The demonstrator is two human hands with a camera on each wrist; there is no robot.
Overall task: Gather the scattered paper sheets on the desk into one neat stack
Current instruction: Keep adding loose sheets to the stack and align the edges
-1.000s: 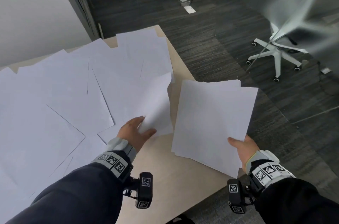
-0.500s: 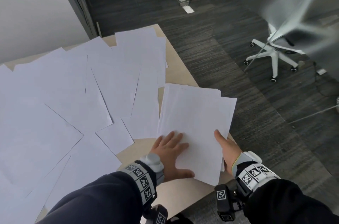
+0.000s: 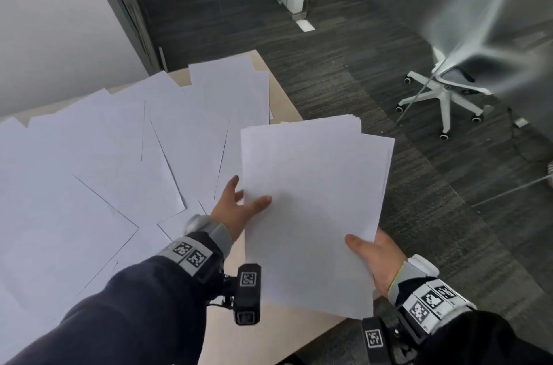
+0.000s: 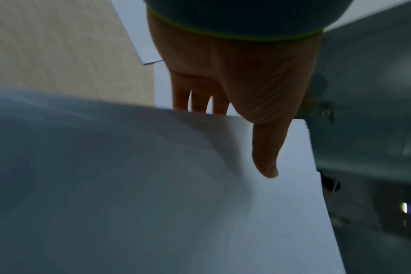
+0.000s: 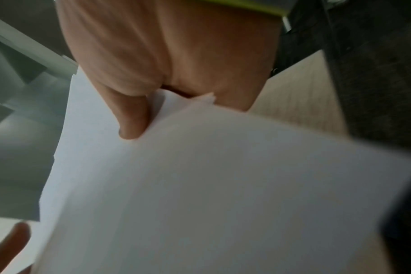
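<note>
The gathered stack [image 3: 314, 203] is held off the desk [image 3: 281, 104], above its near right corner, tilted toward the person; its far edges are fanned, not flush. The right hand [image 3: 377, 263] pinches the stack's near right corner, thumb on top and fingers beneath. The left hand [image 3: 236, 209] holds the stack's left edge, thumb lying on the top sheet; the left wrist view shows the fingers [image 4: 200, 100] passing under the paper. Many loose sheets [image 3: 113, 161] lie overlapped across the desk to the left.

Assessment: the step in hand appears to be settling the stack before the next pickup. Recommended: keep the right-hand pinch firm, free the left hand, and tap the edges square on bare desk before adding more. Risk: fanned sheets may slip from a one-corner hold.
</note>
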